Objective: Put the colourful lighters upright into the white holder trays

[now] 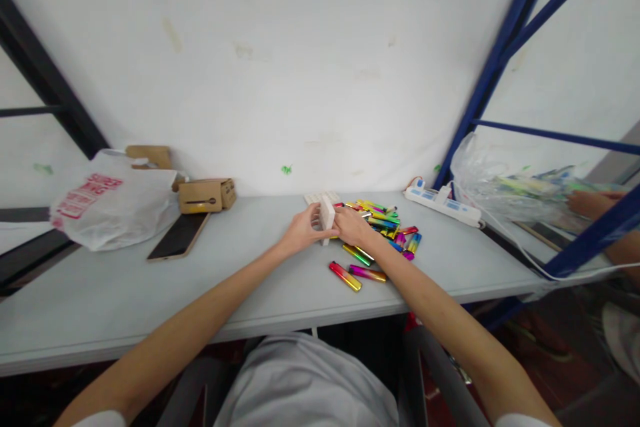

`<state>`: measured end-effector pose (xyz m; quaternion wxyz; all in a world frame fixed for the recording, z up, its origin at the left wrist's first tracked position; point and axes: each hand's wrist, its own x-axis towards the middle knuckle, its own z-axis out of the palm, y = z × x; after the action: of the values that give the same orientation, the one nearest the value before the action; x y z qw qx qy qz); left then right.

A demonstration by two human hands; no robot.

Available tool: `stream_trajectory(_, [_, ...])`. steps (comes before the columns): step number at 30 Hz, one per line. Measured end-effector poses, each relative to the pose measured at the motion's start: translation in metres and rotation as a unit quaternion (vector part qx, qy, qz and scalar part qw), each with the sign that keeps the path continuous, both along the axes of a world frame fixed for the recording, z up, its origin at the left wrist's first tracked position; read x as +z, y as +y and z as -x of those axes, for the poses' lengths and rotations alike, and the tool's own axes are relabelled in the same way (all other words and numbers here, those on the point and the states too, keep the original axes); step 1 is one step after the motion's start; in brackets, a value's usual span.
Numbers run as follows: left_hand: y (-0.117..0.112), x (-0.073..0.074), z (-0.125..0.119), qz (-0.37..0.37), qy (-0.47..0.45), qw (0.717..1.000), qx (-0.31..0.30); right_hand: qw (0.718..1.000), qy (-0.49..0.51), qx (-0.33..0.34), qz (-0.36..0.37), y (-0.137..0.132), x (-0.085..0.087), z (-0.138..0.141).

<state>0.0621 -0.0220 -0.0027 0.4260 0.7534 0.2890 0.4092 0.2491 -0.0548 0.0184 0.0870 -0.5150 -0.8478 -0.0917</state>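
Both of my hands meet at the middle of the grey table [125, 300] around a small white box [327, 215] that stands upright. My left hand [303, 231] grips its left side with curled fingers. My right hand [352, 226] presses against its right side, fingers closed on it. A pile of several shiny rainbow-coloured sticks [383, 220] lies just right of my right hand. Two more sticks [345, 275] [367, 273] lie nearer me, by my right forearm. A flat white tray [315, 198] lies behind the box.
A white plastic bag with red print [107, 203], a phone [179, 237] and small cardboard boxes [207, 195] sit at the left. A white power strip [443, 203] and a clear bag [505, 187] lie at the right. Another person's hand [593, 203] shows past the blue frame [495, 60].
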Motion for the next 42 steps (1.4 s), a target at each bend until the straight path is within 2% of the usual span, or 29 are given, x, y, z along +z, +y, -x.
stream_trajectory(10, [-0.006, 0.009, 0.012, -0.042, 0.064, 0.996, 0.035, 1.0, -0.004, 0.008, -0.019, -0.001, 0.003, -0.005])
stream_trajectory(15, [-0.008, 0.011, 0.011, -0.016, 0.025, 0.999, 0.019, 0.998, -0.012, 0.019, -0.052, -0.002, 0.001, -0.003])
stream_trajectory(19, [-0.009, 0.007, 0.002, 0.019, -0.018, 0.999, 0.023, 0.997, 0.026, 0.033, -0.067, -0.001, -0.006, -0.002])
stream_trajectory(23, [-0.008, 0.002, 0.0, 0.018, -0.027, 0.999, 0.019, 0.993, 0.063, 0.054, -0.088, 0.0, -0.01, -0.003])
stream_trajectory(30, [-0.009, 0.001, 0.003, 0.007, -0.031, 0.999, 0.012, 0.997, 0.056, 0.046, -0.019, -0.007, 0.001, 0.0])
stream_trajectory(38, [-0.017, 0.008, -0.001, -0.039, -0.059, 0.997, 0.016, 0.999, 0.038, -0.006, -0.002, -0.014, 0.012, 0.003])
stream_trajectory(42, [-0.019, 0.01, -0.002, -0.062, -0.067, 0.995, 0.027, 0.999, 0.036, -0.007, -0.039, -0.017, 0.018, 0.003])
